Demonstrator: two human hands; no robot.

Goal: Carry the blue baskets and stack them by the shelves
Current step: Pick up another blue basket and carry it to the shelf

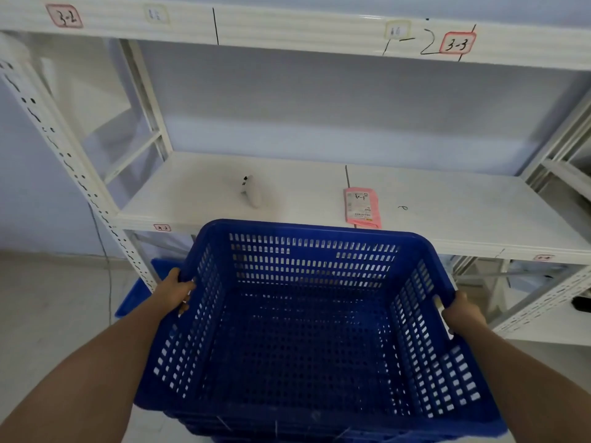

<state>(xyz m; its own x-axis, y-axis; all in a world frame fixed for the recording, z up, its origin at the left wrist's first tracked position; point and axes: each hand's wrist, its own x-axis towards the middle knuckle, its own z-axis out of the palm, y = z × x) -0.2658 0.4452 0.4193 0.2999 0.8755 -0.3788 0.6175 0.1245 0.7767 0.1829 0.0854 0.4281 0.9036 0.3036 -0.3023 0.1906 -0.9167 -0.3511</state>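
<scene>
Left hand [176, 291]: clamped on the left rim of the blue basket [307, 318], fingers curled over the edge. Right hand [462, 312]: wrapped round the right rim at the handle slot, fingertips inside. Both forearms reach forward from the bottom corners of the view.

Basket: perforated walls and floor, nothing inside, held level in front of the white shelving unit [415, 225]. Further blue rims [256, 425] show just beneath its near edge (whether these are nested in the held basket or a stack below cannot be told). Another blue basket edge [134, 297] sits low on the floor behind the left hand, by the shelf's perforated upright.

Middle shelf, beyond the basket's far rim: a white handheld device [251, 191] lying on its side, and a pink label [363, 206] marked 3-4 near the front edge. Top shelf beam carries red-bordered tags, 3-2 [65, 16] at left and 3-3 [457, 42] at right.
</scene>
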